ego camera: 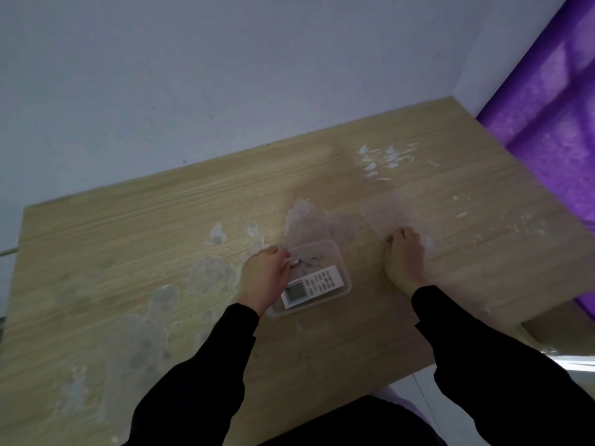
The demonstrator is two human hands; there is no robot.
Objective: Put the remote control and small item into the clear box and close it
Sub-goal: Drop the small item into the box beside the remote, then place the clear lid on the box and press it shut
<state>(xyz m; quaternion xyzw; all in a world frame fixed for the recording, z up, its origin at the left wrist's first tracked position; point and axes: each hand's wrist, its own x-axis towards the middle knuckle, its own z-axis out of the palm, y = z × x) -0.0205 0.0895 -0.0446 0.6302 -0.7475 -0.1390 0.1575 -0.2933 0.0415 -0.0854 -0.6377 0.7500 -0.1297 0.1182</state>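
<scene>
A clear plastic box point(342, 272) stands open near the middle of the wooden table. Inside it lies a white remote control point(314, 284), its screen end toward me. A small metallic item with a key ring point(297, 263) sits at the box's far left corner, right at the fingertips of my left hand point(264, 278), which covers the box's left end. The clear lid point(386, 214) lies flat on the table to the right of the box. My right hand point(405, 257) rests with its fingertips on the lid's near edge.
The table point(128, 252) is worn, with pale patches where the surface has peeled and white flakes point(383, 160) at the back right. A grey wall stands behind. A purple sheet point(553, 107) hangs at the right edge.
</scene>
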